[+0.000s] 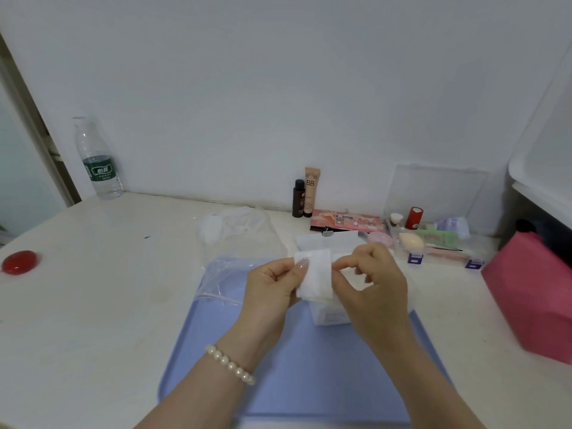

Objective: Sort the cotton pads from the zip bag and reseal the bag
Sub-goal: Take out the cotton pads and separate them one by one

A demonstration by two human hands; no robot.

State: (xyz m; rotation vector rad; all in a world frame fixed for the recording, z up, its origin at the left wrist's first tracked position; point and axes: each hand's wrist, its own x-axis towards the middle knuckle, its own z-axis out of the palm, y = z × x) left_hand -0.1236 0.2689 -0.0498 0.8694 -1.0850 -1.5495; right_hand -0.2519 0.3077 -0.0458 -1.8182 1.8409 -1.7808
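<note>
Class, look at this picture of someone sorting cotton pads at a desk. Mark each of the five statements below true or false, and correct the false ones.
1. Both hands hold the white square cotton pad. True: the left hand and the right hand each pinch a side.
2. The clear plastic water bottle lies on its side. False: it stands upright by the wall.
3. A pearl bracelet is on the left wrist. True.
4. The clear zip bag hangs from the right hand. False: it lies on the light blue tray, with no hand holding it.
5. The red round object sits on the tray. False: it rests on the white table.
</note>
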